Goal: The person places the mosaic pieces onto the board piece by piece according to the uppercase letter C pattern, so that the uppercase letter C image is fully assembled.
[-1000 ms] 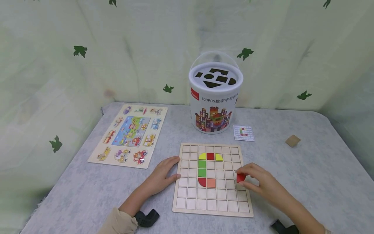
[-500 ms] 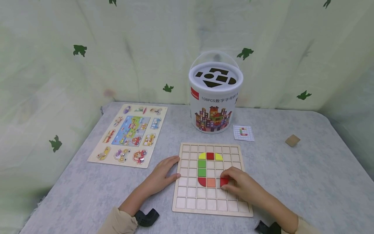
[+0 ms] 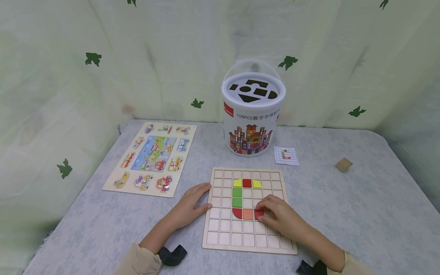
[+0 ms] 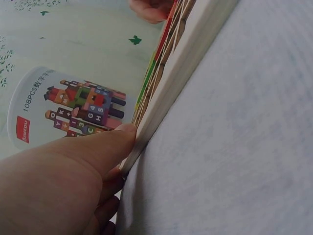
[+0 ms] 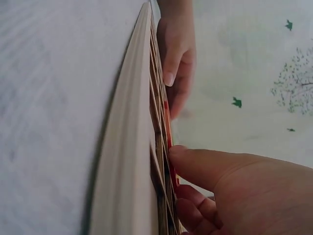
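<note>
A wooden grid board (image 3: 231, 240) lies on the table in the head view. Its tiles form a C-like shape: a red square (image 3: 246, 183) between two yellow rounded tiles, green squares (image 3: 237, 192) down the left side, then a rounded red tile (image 3: 237, 213) and an orange square (image 3: 248, 214). My right hand (image 3: 283, 217) pinches a red tile (image 3: 259, 214) between thumb and fingers at the cell just right of the orange square. With thumb and fingertips, my left hand (image 3: 192, 200) touches the board's left edge, fingers extended. The right fingertips partly cover the pinched tile.
Behind the board stands a white bucket (image 3: 252, 114) with shaped holes in its lid. A small pattern card (image 3: 291, 161) lies beside it. To the left is a vehicle picture puzzle (image 3: 137, 183); a brown square piece (image 3: 343, 165) lies far right.
My right hand has moved left from the board's right edge with the red tile, bringing it down beside the orange square. The left hand has stayed at the edge.
</note>
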A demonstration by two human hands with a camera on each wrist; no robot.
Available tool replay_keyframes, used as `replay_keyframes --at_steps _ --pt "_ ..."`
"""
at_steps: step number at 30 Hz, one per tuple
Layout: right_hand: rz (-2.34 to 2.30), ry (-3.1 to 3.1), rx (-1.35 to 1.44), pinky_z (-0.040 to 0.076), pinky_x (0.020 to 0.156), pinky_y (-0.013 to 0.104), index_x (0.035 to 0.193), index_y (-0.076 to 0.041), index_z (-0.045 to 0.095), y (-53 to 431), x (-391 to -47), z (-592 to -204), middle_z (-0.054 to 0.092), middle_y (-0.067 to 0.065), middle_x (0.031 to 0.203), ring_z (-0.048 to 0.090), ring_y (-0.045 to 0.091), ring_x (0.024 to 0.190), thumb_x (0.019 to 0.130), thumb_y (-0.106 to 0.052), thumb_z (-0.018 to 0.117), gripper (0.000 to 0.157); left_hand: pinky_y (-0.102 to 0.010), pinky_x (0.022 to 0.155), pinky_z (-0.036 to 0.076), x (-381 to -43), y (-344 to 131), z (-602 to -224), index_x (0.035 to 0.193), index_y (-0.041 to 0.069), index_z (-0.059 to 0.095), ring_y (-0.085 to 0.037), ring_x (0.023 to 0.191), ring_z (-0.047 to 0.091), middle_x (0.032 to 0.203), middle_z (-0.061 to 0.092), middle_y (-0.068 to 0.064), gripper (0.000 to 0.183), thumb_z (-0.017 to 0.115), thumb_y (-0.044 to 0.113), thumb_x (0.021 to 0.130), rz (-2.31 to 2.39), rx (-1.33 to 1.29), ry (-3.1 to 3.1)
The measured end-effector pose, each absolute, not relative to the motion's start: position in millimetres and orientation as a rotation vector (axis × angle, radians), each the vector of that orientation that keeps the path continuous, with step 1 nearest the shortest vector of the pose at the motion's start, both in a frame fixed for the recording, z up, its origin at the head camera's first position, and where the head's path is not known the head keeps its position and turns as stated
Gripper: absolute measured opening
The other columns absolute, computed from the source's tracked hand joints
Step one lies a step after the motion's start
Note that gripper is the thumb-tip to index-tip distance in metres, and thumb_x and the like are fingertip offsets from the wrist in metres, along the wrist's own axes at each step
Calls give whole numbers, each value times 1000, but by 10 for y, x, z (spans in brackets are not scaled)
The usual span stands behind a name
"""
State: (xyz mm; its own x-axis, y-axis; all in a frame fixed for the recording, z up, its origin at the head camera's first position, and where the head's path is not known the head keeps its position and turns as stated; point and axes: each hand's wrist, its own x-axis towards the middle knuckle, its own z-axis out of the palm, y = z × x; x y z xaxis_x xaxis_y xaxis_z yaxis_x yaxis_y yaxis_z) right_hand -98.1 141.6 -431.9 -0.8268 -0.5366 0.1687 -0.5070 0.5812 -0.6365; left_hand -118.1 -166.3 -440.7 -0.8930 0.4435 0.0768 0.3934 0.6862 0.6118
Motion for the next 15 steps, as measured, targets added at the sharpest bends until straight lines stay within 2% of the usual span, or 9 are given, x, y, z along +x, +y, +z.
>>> replay_keyframes --at_steps 5,10,15 --pt "-1052 2768 -929 44 79 26 99 -19 63 1409 -981 -4300 52 -14 96 49 4 91 81 -22 68 18 -45 102 23 -1183 -1661 -4402 137 6 37 -26 128 27 139 35 -9 59 60 29 87 984 705 2817" --pt "-1029 2709 -820 45 82 30 108 -17 61 1458 -973 -4179 52 -12 106 50 7 96 85 -27 63 26 -43 102 24 -1179 -1646 -4372 138 4 35 -26 128 28 140 34 -11 57 57 26 89 883 714 2842" --pt "-913 2831 -838 43 86 39 120 -10 56 1593 -996 -4035 51 2 119 49 20 108 85 -25 63 39 -41 102 25 -1148 -1652 -4240 139 5 33 -26 129 28 141 32 -11 58 54 28 91 708 696 2871"
